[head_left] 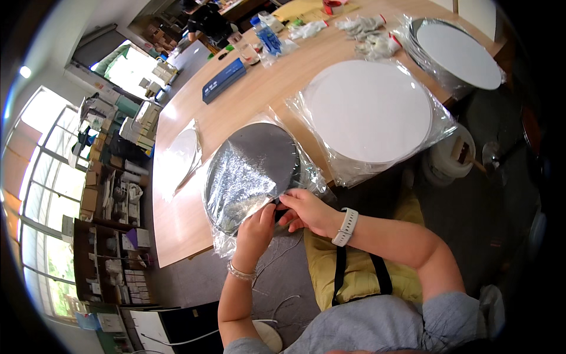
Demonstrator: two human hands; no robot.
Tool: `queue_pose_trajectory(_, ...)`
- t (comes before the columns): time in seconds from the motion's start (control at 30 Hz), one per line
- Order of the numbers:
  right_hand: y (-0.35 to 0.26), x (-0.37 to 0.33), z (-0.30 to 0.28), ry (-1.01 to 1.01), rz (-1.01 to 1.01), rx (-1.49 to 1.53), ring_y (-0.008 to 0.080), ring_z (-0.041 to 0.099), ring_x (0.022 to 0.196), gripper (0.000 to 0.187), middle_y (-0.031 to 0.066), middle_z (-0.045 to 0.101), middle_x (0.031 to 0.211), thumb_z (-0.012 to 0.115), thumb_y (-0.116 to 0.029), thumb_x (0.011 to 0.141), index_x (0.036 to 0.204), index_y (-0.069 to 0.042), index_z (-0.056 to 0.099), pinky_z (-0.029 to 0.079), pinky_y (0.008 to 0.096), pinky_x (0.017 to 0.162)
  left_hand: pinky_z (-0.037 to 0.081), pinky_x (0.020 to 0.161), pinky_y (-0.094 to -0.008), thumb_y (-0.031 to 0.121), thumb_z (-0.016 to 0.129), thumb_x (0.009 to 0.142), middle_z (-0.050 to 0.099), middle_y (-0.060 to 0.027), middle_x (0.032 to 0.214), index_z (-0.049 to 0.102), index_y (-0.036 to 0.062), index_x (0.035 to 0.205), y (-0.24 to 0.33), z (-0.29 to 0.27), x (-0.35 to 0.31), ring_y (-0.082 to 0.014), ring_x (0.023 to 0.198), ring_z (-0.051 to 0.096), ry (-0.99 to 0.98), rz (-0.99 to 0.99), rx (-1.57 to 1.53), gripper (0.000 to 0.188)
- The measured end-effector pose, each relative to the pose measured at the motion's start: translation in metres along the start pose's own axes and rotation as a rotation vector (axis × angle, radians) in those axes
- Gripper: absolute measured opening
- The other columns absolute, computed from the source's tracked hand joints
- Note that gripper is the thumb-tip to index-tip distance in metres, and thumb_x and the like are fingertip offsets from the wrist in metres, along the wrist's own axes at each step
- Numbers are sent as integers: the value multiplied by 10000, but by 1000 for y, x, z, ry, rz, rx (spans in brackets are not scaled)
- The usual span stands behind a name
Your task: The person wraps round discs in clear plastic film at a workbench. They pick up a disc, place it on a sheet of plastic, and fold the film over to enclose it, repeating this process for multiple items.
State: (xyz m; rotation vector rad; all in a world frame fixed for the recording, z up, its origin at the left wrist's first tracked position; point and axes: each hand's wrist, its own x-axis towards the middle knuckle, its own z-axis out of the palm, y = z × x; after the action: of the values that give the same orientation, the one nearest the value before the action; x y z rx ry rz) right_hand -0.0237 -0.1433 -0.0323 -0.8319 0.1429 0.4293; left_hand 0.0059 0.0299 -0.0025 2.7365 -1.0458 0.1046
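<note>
Both hands at the near rim of a dark round disc (259, 159) in a clear plastic bag (236, 189), at the wooden table (259, 88) edge. Left hand (256, 230) pinching the plastic at the disc's lower edge, fingers curled. Right hand (309, 209) gripping the bag's opening just beside it, thumb and fingers closed on the film. Farther along the table: a bagged white disc (368, 112), another bagged disc (457, 53), a blue box (224, 79), a water bottle (268, 35).

A dark grey disc (259, 156) in clear, glinting film lies beside white discs (367, 111) on a light-brown wooden surface (259, 88), near a navy box (224, 80).
</note>
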Motion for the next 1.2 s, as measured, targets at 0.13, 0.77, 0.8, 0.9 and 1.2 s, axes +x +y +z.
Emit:
queue_pose_trajectory(0.13,-15,18,14,149,-9,-258,194,633,616,339,142,567,949,501,-270,959,1100,19,393,506,300,465,430,958,-453,53,671,780,490,-192,1249,515,4,1181,11,19,-21,-393,1180,469,386,177,96,433)
queue_pose_trajectory(0.77,-5,-45,55,219,-118,-181,154,573,612,139,93,546,841,465,-55,902,1029,-30,413,563,331,542,387,995,-479,152,510,841,480,-162,1330,479,50,1306,-8,80,-48,-325,1244,450,140,-105,179,476)
queue_pose_trajectory(0.8,-3,-66,51,188,-118,-176,144,561,628,143,88,544,844,468,-65,904,1035,-28,425,552,319,559,412,971,-463,131,521,839,509,-158,1291,519,49,1276,-17,97,-50,-326,1219,467,219,-59,149,445)
queue_pose_trajectory(0.9,-12,-147,31,150,-34,-168,122,504,634,151,61,519,875,446,-85,922,1068,-49,435,525,312,584,438,949,-409,162,563,826,574,-138,1218,599,64,1167,5,88,-56,-299,1134,542,477,128,400,357)
queue_pose_trajectory(1.2,-59,-325,-52,353,-414,-88,34,458,408,163,39,622,735,517,-102,875,1016,-29,552,428,196,367,435,972,-375,134,582,818,555,-151,1249,593,53,1169,46,48,-74,-287,1145,542,-126,112,86,360)
